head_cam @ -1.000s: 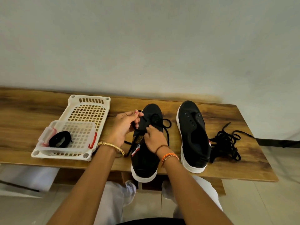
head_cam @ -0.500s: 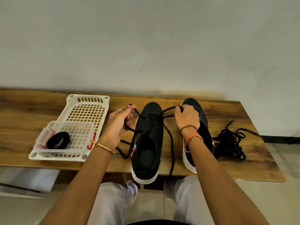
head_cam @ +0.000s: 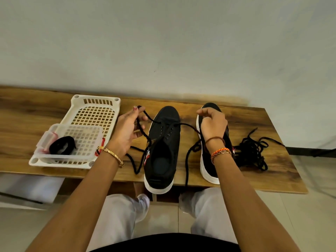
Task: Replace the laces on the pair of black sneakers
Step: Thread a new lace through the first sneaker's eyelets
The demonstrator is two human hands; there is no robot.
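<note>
Two black sneakers with white soles stand side by side on the wooden bench. A black lace (head_cam: 189, 125) runs through the front eyelets of the left sneaker (head_cam: 162, 150). My left hand (head_cam: 127, 128) pinches one end of that lace to the left of the shoe, and the slack loops down to the bench. My right hand (head_cam: 211, 124) grips the other end over the right sneaker (head_cam: 207, 160), partly hiding it; that strand hangs past the bench's front edge. The right sneaker shows no lace.
A white perforated basket (head_cam: 96, 113) sits at the left, with a clear lidded box (head_cam: 72, 140) inside holding a coiled black lace (head_cam: 61, 147). A tangled pile of black laces (head_cam: 252, 151) lies right of the shoes. The bench (head_cam: 272, 171) backs onto a wall; my knees are below its front edge.
Both hands went from the left sneaker's eyelets outward, drawing the lace ends apart to left and right. In the last half second they spread slightly further.
</note>
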